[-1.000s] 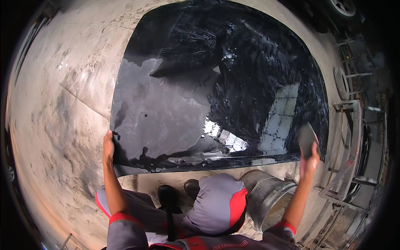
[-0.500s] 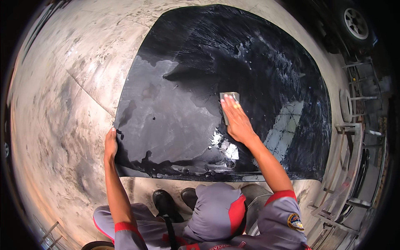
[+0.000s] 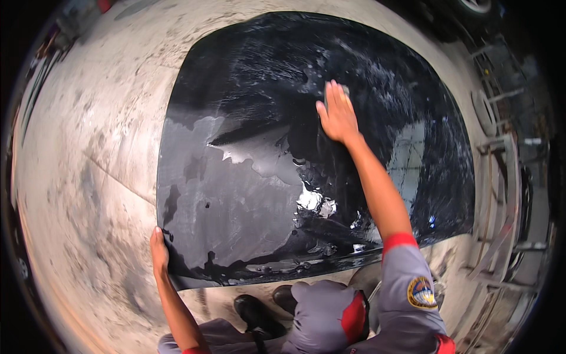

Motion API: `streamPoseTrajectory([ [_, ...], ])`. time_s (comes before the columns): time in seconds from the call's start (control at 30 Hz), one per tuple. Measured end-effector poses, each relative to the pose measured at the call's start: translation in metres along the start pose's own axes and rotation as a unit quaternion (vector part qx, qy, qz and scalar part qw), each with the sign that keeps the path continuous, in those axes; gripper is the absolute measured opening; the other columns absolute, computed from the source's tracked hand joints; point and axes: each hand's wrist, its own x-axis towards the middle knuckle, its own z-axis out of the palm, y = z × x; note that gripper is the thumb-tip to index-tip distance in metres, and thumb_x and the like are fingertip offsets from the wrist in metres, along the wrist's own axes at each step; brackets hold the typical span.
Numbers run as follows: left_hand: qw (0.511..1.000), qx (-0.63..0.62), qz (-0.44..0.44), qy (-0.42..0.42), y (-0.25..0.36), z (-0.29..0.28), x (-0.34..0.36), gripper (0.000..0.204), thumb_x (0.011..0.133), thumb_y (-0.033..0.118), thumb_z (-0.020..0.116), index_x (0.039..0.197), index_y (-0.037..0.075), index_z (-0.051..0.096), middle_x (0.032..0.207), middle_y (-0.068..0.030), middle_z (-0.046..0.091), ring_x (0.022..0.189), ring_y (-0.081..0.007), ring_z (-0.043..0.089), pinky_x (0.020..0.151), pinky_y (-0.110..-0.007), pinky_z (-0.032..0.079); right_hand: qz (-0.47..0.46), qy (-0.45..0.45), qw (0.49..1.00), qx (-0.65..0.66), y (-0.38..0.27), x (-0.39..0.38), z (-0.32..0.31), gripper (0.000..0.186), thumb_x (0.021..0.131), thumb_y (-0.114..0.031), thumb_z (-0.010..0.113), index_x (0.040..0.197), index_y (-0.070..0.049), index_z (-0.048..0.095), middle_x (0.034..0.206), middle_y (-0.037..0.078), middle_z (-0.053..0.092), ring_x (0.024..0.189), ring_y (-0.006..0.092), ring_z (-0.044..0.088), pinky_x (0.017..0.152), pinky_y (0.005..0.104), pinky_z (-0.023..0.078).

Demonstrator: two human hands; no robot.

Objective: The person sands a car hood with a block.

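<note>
Lying under flat right hand [image 3: 340, 118]: grey pad [image 3: 345, 90]; left hand [image 3: 159, 252], grip unclear, touching panel [image 3: 236, 203]

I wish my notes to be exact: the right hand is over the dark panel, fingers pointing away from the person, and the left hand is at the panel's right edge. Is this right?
Not quite: the head view shows the left hand at the dark panel's left edge. The right hand is indeed over the panel, fingers pointing away.
</note>
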Motion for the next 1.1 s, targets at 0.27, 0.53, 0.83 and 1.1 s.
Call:
streamPoseTrajectory([
  [0.27,0.999,-0.030,0.004,-0.043,0.002,-0.006,-0.005,0.048,0.111,0.036,0.037,0.117,-0.004,0.062,0.106,-0.0050,0.064,0.099,-0.0154,0.055,0.096,-0.032,0.043,-0.029,-0.206,0.978,-0.026,-0.020,-0.080,-0.025,0.100,0.095,-0.069,0.045,0.157,0.008,0.024,0.165,0.028,0.020,0.155,0.0404,0.017,0.125,0.0504,0.017],
  [0.53,0.997,0.071,0.019,0.020,-0.013,-0.004,0.004,0.042,0.111,0.035,0.038,0.097,-0.002,0.054,0.088,-0.0035,0.051,0.086,-0.0147,0.045,0.082,-0.031,0.042,0.006,-0.066,0.997,-0.048,0.029,-0.003,-0.003,0.092,0.099,-0.064,0.043,0.157,0.006,0.024,0.166,0.026,0.022,0.156,0.0379,0.016,0.127,0.0462,0.012],
  [0.83,0.998,0.037,0.016,0.054,-0.009,-0.001,-0.003,0.044,0.111,0.034,0.040,0.098,-0.005,0.055,0.087,-0.0034,0.053,0.084,-0.0148,0.046,0.082,-0.032,0.043,0.063,-0.085,0.990,-0.089,0.077,0.005,-0.009,0.093,0.099,-0.064,0.044,0.159,0.004,0.021,0.167,0.025,0.019,0.155,0.0392,0.018,0.126,0.0484,0.014],
  [1.1,0.997,0.063,0.010,0.041,-0.016,-0.002,0.001,0.045,0.112,0.037,0.040,0.096,-0.003,0.056,0.086,-0.0035,0.054,0.083,-0.0156,0.047,0.080,-0.032,0.044,-0.002,-0.192,0.977,-0.091,0.031,-0.087,-0.050,0.105,0.093,-0.072,0.047,0.160,0.005,0.018,0.167,0.027,0.016,0.156,0.0383,0.015,0.126,0.0501,0.014],
])
